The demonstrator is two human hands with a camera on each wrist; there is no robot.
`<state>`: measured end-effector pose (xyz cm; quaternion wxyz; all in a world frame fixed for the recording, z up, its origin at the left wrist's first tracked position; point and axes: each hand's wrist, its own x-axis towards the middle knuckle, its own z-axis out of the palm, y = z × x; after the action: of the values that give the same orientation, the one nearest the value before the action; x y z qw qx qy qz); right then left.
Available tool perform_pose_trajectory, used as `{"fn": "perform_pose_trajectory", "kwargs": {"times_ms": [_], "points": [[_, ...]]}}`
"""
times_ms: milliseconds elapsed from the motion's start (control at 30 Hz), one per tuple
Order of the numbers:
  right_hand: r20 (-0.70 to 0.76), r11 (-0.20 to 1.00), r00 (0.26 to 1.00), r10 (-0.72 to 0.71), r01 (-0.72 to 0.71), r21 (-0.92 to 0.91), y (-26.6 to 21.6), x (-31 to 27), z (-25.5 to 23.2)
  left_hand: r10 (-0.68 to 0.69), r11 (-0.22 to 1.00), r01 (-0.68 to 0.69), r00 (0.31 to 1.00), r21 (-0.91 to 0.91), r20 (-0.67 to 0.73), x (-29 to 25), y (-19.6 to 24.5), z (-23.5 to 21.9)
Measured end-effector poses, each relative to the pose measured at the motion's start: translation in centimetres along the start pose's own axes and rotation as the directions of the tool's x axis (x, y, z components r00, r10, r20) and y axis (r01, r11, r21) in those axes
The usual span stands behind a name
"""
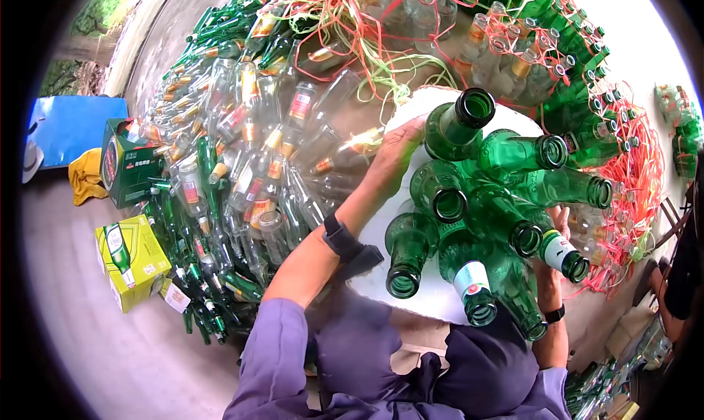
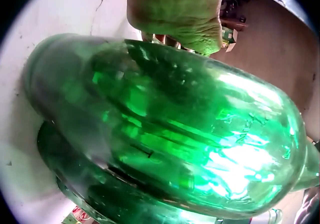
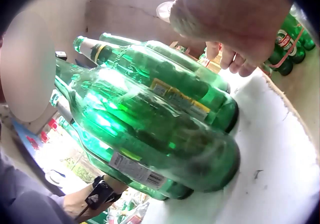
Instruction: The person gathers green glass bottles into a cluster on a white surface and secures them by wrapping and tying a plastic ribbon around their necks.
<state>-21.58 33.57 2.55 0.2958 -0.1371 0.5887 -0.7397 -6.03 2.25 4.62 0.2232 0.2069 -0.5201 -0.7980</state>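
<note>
The green glass bottles (image 1: 499,211) stood in a tight cluster, bases on a white board (image 1: 374,233); their mouths were uncapped, the glass translucent and glossy; two necks, at the near and right sides, wore white labels (image 1: 471,279); a yellow-edged label (image 3: 180,98) and a white barcode label (image 3: 136,170) marked two bodies; the board, brown-edged, showed bare beyond the cluster's left and far sides.

Nine long-necked green glass bottles (image 1: 493,209) (counted by mouths) on one flat white board (image 1: 375,284), between two bare hands — left hand (image 1: 396,150), right hand (image 3: 230,21). Beyond the left — one dark green cardboard box (image 1: 130,167), one yellow-green cardboard box (image 1: 141,255), one yellow cloth (image 1: 88,177).
</note>
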Motion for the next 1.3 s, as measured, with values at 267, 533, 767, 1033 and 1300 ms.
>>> {"fn": "perform_pose_trajectory", "kwargs": {"times_ms": [267,533,767,1033,1300], "points": [[0.001,0.971,0.998,-0.068,0.067,-0.228,-1.4,-2.2,0.1,-0.065,0.943,0.044,0.996,0.329,0.054,-0.3,-0.9,-0.3],[0.027,0.975,0.999,-0.034,0.039,-0.218,-1.3,-2.2,-0.2,-0.046,0.99,0.052,0.998,0.127,-0.049,-0.8,-0.5,1.0],[0.088,0.995,0.995,0.041,-0.033,-0.091,0.1,-0.3,-0.8,0.003,0.993,-0.005,1.0,0.122,0.02,-0.9,-0.4,0.4],[0.213,0.49,0.964,-0.161,0.265,-0.83,-2.7,-1.0,1.8,-0.037,0.993,0.065,0.962,0.097,-0.27,-4.2,0.3,-2.4],[0.007,0.897,0.971,0.239,-0.218,-0.385,-5.0,-8.2,-3.3,-0.123,0.973,0.197,0.887,0.123,-0.446,-13.0,7.7,-4.9]]}}
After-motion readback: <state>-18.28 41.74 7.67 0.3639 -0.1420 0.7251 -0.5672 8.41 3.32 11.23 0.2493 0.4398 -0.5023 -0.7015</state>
